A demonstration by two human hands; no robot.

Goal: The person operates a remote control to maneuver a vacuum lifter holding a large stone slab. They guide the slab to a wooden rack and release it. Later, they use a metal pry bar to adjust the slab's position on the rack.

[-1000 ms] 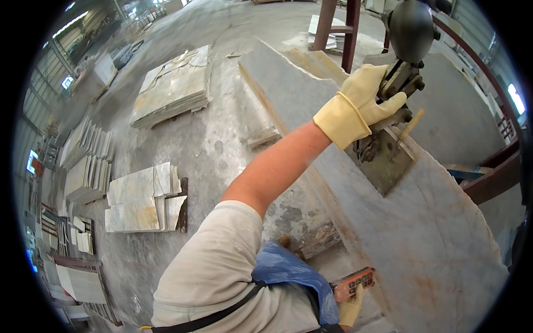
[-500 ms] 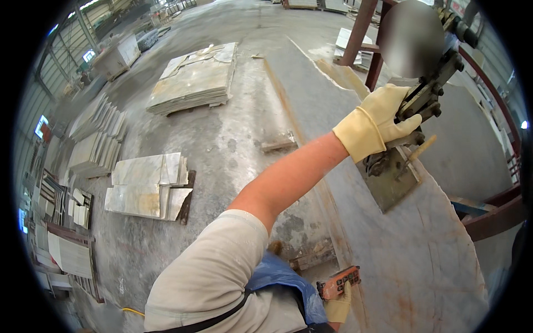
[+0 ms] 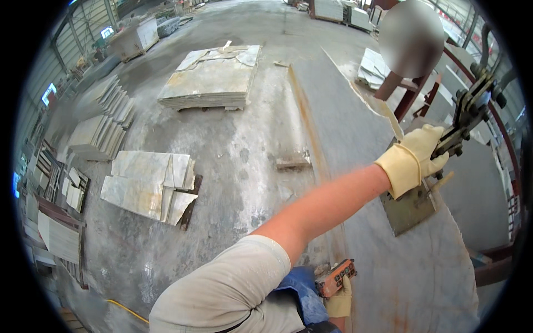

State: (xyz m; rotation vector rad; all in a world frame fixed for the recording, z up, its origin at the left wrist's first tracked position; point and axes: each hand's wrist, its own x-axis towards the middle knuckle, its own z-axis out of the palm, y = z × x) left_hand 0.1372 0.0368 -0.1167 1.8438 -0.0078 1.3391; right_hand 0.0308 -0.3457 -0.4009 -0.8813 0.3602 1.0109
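My left arm stretches across to the right, and my left hand [image 3: 420,155], in a cream glove, is closed around the dark metal linkage of a slab lifting clamp [image 3: 467,117]. The clamp's flat plate [image 3: 410,211] lies against the face of a large grey stone slab [image 3: 405,272] with rusty streaks. Low in the view, my right hand [image 3: 340,304], also gloved, holds an orange remote control [image 3: 336,278] with dark buttons, its thumb near the keypad. My fingers behind the linkage and under the remote are hidden.
Stacked stone slabs [image 3: 211,77] lie on the concrete floor ahead, with a smaller stack [image 3: 145,183] nearer on the left. Leaning slabs [image 3: 102,130] stand farther left. A dark red metal frame [image 3: 494,272] rises beyond the slab. A yellow hose [image 3: 126,311] runs at lower left.
The view has shifted, and the clamp, with my left hand still on it, appears farther right and lower. The linkage looks tilted differently. My right hand keeps the remote.
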